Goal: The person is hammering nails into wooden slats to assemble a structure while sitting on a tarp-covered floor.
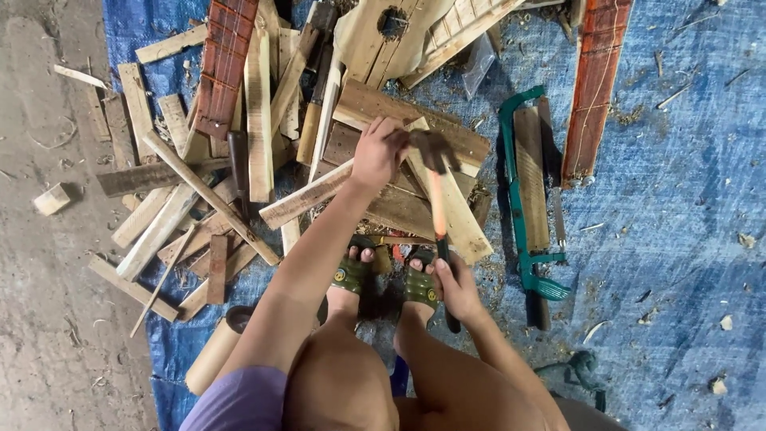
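My right hand (457, 286) grips the lower end of a hammer (437, 191) with an orange-and-black handle; its dark metal head is raised over the wood. My left hand (377, 152) is pressed on a pale wooden plank (319, 194) that lies across other boards, fingers close to the hammer head; whether it pinches something small there I cannot tell. My feet in green sandals (384, 281) rest just below the boards. I am squatting, knees at the bottom of the view.
A heap of scrap wood slats (203, 199) spreads to the left on a blue tarp (678, 239). A green-framed saw (523, 215) lies to the right beside reddish planks (594, 80). A cardboard tube (214, 351) lies by my left knee. Bare concrete floor (48, 279) runs along the left.
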